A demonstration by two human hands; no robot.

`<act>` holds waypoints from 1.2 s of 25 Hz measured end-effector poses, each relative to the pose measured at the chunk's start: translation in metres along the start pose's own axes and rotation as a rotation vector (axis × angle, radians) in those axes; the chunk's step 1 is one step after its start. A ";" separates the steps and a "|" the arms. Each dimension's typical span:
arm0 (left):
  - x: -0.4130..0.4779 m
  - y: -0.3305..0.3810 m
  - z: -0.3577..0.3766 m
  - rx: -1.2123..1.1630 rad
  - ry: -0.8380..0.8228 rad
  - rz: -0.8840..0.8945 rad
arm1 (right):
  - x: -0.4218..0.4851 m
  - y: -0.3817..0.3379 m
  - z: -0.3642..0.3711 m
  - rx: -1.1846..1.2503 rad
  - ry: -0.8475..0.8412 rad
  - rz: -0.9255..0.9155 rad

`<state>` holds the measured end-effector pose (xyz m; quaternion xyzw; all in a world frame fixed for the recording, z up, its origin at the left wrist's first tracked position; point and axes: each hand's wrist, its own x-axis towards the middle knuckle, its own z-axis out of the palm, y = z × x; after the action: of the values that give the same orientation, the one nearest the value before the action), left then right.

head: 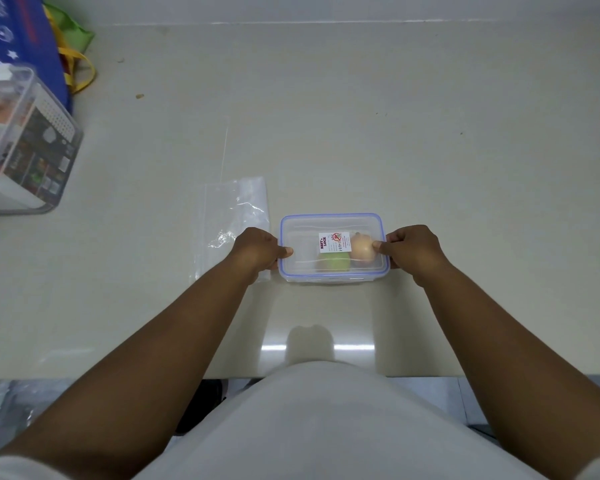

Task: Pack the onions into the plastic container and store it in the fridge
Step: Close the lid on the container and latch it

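Note:
A clear plastic container (333,225) with a blue-rimmed lid and a white label sits on the beige counter. Through the lid I see a pale brown onion (361,253) on the right and a greenish round item (333,263) beside it. My left hand (257,249) grips the container's left end, thumb on the lid. My right hand (411,251) grips the right end, thumb pressing the lid over the onion.
An empty clear plastic bag (234,220) lies flat just left of the container. A large clear storage box (25,140) with packaged goods stands at the far left, with blue and green bags (32,36) behind it. The counter's front edge (118,377) runs near my body.

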<state>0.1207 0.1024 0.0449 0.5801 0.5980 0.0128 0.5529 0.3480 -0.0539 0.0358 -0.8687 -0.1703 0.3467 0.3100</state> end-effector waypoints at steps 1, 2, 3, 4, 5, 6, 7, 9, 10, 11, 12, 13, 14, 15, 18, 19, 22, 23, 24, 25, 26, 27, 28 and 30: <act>0.000 -0.001 0.000 -0.004 0.000 0.006 | 0.000 0.000 0.000 -0.005 0.005 -0.002; 0.001 -0.002 0.000 -0.003 0.001 0.014 | -0.001 0.000 0.000 -0.004 0.012 -0.002; 0.001 -0.003 0.000 0.000 0.003 0.020 | -0.002 0.000 0.000 -0.006 0.020 -0.005; 0.001 -0.005 0.000 0.003 0.005 0.031 | -0.003 0.001 0.001 -0.018 0.033 -0.015; 0.002 -0.006 0.000 0.002 0.004 0.040 | -0.006 0.001 0.003 -0.044 0.056 -0.033; 0.003 -0.008 0.000 -0.002 -0.003 0.049 | -0.009 0.002 0.006 -0.073 0.085 -0.055; 0.004 -0.010 0.000 -0.011 -0.016 0.056 | -0.013 0.003 0.009 -0.096 0.122 -0.082; 0.005 -0.014 0.000 -0.033 -0.045 0.070 | -0.024 0.007 0.018 -0.107 0.194 -0.129; 0.005 -0.018 0.001 -0.030 -0.044 0.082 | -0.030 0.010 0.023 -0.118 0.218 -0.148; 0.004 -0.022 0.002 -0.001 -0.016 0.103 | -0.037 0.014 0.027 -0.142 0.236 -0.166; 0.001 -0.026 0.005 0.048 0.038 0.143 | -0.043 0.017 0.031 -0.162 0.258 -0.179; -0.003 -0.030 0.007 0.106 0.105 0.214 | -0.050 0.022 0.034 -0.159 0.288 -0.180; -0.007 -0.035 0.010 0.150 0.174 0.317 | -0.059 0.027 0.036 -0.136 0.321 -0.183; -0.012 -0.040 0.012 0.176 0.238 0.428 | -0.067 0.032 0.037 -0.107 0.347 -0.194; -0.024 -0.046 0.022 0.287 0.326 0.722 | -0.097 0.056 0.033 -0.002 0.424 -0.167; -0.031 -0.045 0.030 0.306 0.321 0.785 | -0.112 0.067 0.029 0.028 0.437 -0.155; -0.060 -0.039 0.063 0.276 0.196 0.919 | -0.160 0.108 0.016 0.115 0.487 -0.128; -0.071 -0.039 0.079 0.255 0.110 0.954 | -0.178 0.124 0.011 0.127 0.511 -0.117; -0.085 -0.040 0.099 0.243 0.009 0.980 | -0.197 0.143 0.004 0.124 0.543 -0.094; -0.098 -0.041 0.120 0.241 -0.094 0.988 | -0.214 0.161 -0.004 0.116 0.575 -0.064; -0.111 -0.044 0.141 0.246 -0.192 0.993 | -0.230 0.181 -0.014 0.118 0.609 -0.024; -0.126 -0.049 0.164 0.260 -0.282 1.004 | -0.247 0.200 -0.025 0.130 0.646 0.023; -0.142 -0.052 0.187 0.275 -0.368 1.023 | -0.264 0.218 -0.038 0.149 0.683 0.069; -0.181 -0.059 0.236 0.316 -0.547 1.061 | -0.302 0.255 -0.069 0.191 0.789 0.145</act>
<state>0.1885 -0.1932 0.0315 0.8557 0.0592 0.0483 0.5118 0.2059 -0.4281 0.0575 -0.9121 0.0562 0.0223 0.4054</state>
